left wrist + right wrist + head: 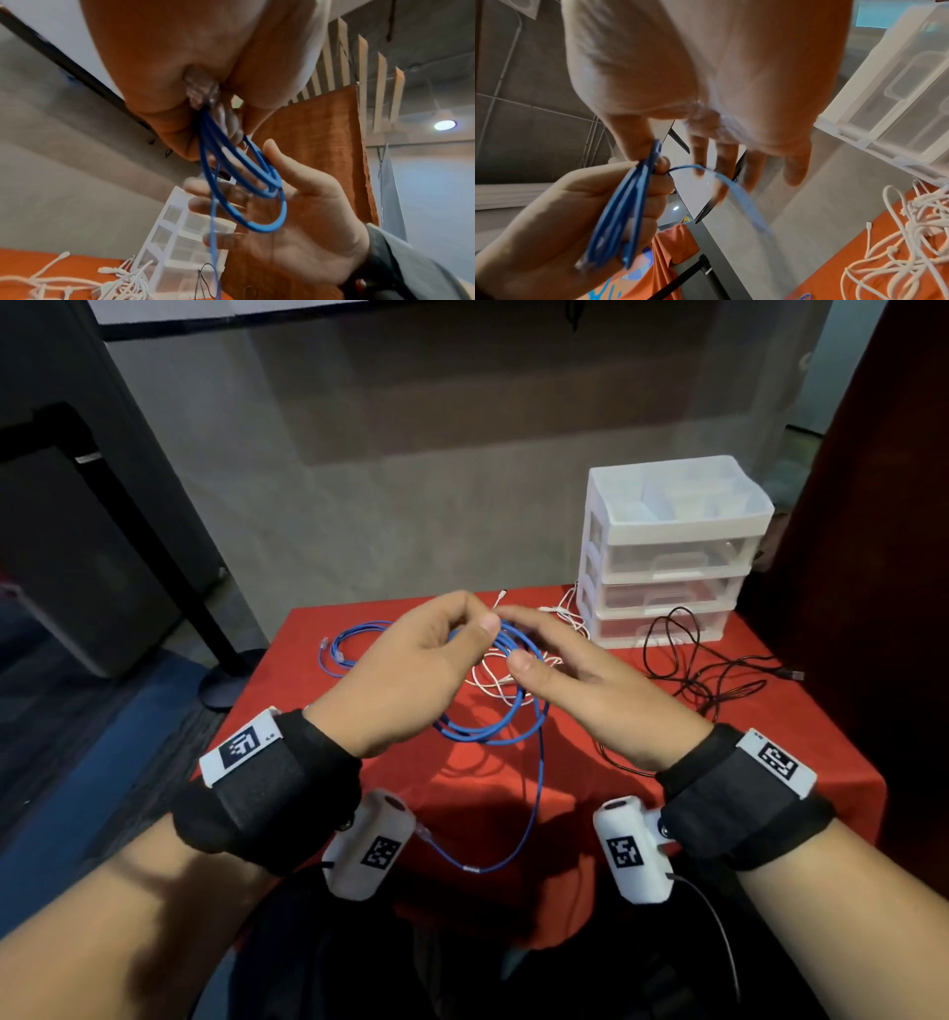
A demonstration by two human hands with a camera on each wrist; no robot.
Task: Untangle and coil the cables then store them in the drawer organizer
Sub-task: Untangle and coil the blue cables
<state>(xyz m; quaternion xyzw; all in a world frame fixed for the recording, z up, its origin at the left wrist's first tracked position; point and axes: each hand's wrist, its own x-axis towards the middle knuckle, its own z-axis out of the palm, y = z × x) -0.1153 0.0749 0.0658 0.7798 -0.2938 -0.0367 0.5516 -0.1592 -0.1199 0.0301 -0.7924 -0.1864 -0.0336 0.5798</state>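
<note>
So far only one blue network cable [493,711] is part-coiled, its loops pinched in the left hand [411,670] while the right hand [580,690] hovers open-fingered beside them (tail dangling), with the other blue cable [344,644], white cables [513,675], black cable [708,660] and drawer organizer [667,546] untouched on the red table [770,762]

Left hand [411,670] raised over red tablecloth [693,762], fingers pinching blue cable coil [493,711]. Right hand [580,680] just beside it, fingers extended, touching the loops. White cable tangle [493,683] beneath hands. Drawer organizer [667,557] beyond right hand; black cable [719,670] right of it.
</note>
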